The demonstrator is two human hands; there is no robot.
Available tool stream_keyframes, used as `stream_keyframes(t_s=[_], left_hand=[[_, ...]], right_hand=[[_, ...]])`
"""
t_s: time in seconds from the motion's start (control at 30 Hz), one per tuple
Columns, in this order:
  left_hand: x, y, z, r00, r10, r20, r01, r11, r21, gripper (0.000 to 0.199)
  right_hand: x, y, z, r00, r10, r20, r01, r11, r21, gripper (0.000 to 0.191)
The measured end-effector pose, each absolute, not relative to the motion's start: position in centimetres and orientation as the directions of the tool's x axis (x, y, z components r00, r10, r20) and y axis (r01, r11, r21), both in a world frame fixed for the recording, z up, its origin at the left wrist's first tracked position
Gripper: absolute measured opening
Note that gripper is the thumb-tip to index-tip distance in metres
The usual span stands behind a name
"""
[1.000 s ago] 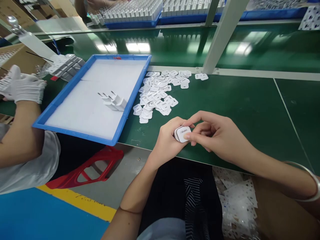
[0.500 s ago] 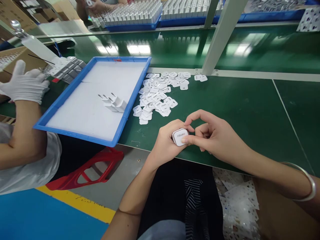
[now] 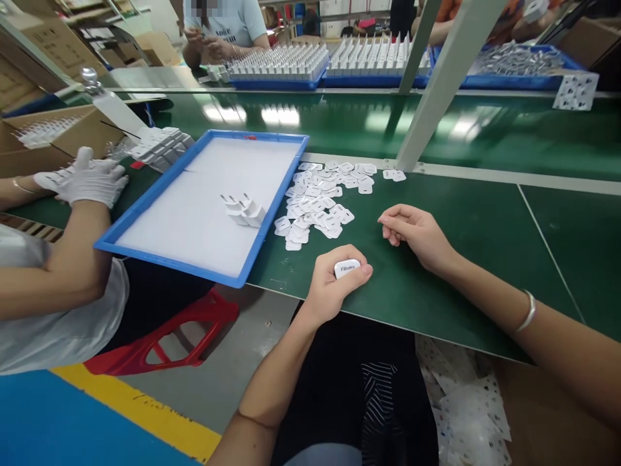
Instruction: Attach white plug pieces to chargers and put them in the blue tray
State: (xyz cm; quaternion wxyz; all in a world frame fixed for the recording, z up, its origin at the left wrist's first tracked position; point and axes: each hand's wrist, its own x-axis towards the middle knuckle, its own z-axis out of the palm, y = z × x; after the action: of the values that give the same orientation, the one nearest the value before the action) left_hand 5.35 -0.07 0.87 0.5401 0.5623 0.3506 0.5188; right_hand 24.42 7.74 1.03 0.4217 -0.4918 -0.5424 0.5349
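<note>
A white plug adapter marked "Fibaks" sits in my left hand, its fingers and thumb wrapped round it at the table's front edge. My right hand is above the green table to the right, fingers curled and fingertips pressed together; whether something small is between them is hidden. White face plates lie in a loose pile between the tray and my hands. Inside the blue-rimmed tray, several white plugs with metal pins stand near the right rim.
A person's gloved hands are at the left, near stacked white parts. A slanted metal post rises behind the pile. Across the green belt are blue trays of plugs and another person. A red stool is below left.
My right hand has come off the adapter and moved up and right. My left thumb now lies by the adapter's face. The view has tilted up, and a second gloved hand shows at the left.
</note>
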Motion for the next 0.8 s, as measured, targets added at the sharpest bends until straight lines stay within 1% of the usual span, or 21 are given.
stream_keyframes(t_s=[0.13,0.17,0.23,0.3,0.37,0.4,0.43,0.47,0.5,0.53,0.57,0.6,0.63,0.67,0.7,0.73,0.8], left_hand=[[4.0,-0.6,1.6,0.189,0.952,0.242,-0.262,-0.189,0.947,0.025],[3.2,-0.9,1.9,0.152,0.955,0.253,-0.280,-0.204,0.938,0.024],[1.3,-1.5,2.7,0.003,0.955,0.296,-0.266,-0.285,0.921,0.018],[-1.1,-2.1,3.6,-0.172,0.920,0.351,-0.159,-0.378,0.912,0.016],[-3.6,-2.6,4.6,-0.275,0.888,0.368,0.013,-0.380,0.925,0.016],[-4.8,-2.9,5.1,-0.312,0.882,0.354,0.116,-0.334,0.935,0.015],[-5.9,-3.1,5.6,-0.348,0.878,0.328,0.236,-0.257,0.937,0.016],[-6.8,-3.2,6.1,-0.382,0.875,0.296,0.371,-0.148,0.917,0.021],[-7.7,-3.4,6.6,-0.416,0.870,0.265,0.512,-0.017,0.859,0.030],[-8.3,-3.4,7.2,-0.444,0.864,0.238,0.641,0.121,0.758,0.039],[-8.7,-3.5,7.7,-0.453,0.867,0.206,0.746,0.242,0.621,0.046],[-9.0,-3.4,8.2,-0.445,0.882,0.159,0.820,0.329,0.468,0.047],[-9.2,-3.3,8.7,-0.427,0.899,0.100,0.866,0.374,0.331,0.046],[-9.2,-3.1,9.1,-0.397,0.917,0.030,0.896,0.381,0.227,0.045],[-9.2,-2.8,9.6,-0.359,0.932,-0.040,0.919,0.361,0.160,0.044],[-9.2,-2.4,10.0,-0.317,0.943,-0.102,0.936,0.328,0.125,0.044],[-9.2,-1.5,10.7,-0.243,0.953,-0.182,0.957,0.266,0.115,0.045]], right_hand=[[24.6,7.6,0.8,-0.188,0.977,-0.096,0.095,-0.079,-0.992,0.021],[24.7,7.6,0.8,-0.193,0.976,-0.104,0.095,-0.087,-0.992,0.023],[24.9,7.5,0.8,-0.210,0.971,-0.114,0.093,-0.096,-0.991,0.026],[25.0,7.5,0.7,-0.240,0.964,-0.117,0.096,-0.096,-0.991,0.028],[25.1,7.4,0.7,-0.261,0.958,-0.117,0.098,-0.095,-0.991,0.030],[25.1,7.4,0.8,-0.265,0.957,-0.119,0.096,-0.097,-0.991,0.032],[25.1,7.3,0.9,-0.264,0.957,-0.123,0.091,-0.102,-0.991,0.033],[25.2,7.3,1.0,-0.262,0.957,-0.128,0.083,-0.110,-0.990,0.035],[25.2,7.3,1.2,-0.265,0.955,-0.136,0.076,-0.120,-0.990,0.036],[25.3,7.2,1.4,-0.274,0.951,-0.145,0.071,-0.131,-0.989,0.037],[25.4,7.2,1.7,-0.289,0.944,-0.158,0.072,-0.143,-0.987,0.037],[25.4,7.2,2.0,-0.308,0.936,-0.173,0.077,-0.157,-0.985,0.038],[25.5,7.2,2.3,-0.330,0.925,-0.190,0.086,-0.170,-0.982,0.038],[25.6,7.2,2.6,-0.354,0.913,-0.205,0.098,-0.182,-0.978,0.038],[25.7,7.2,2.9,-0.377,0.900,-0.220,0.113,-0.191,-0.975,0.037],[25.8,7.2,3.1,-0.395,0.890,-0.229,0.127,-0.194,-0.973,0.035],[26.4,7.0,3.6,-0.410,0.885,-0.223,0.158,-0.172,-0.972,0.032]])
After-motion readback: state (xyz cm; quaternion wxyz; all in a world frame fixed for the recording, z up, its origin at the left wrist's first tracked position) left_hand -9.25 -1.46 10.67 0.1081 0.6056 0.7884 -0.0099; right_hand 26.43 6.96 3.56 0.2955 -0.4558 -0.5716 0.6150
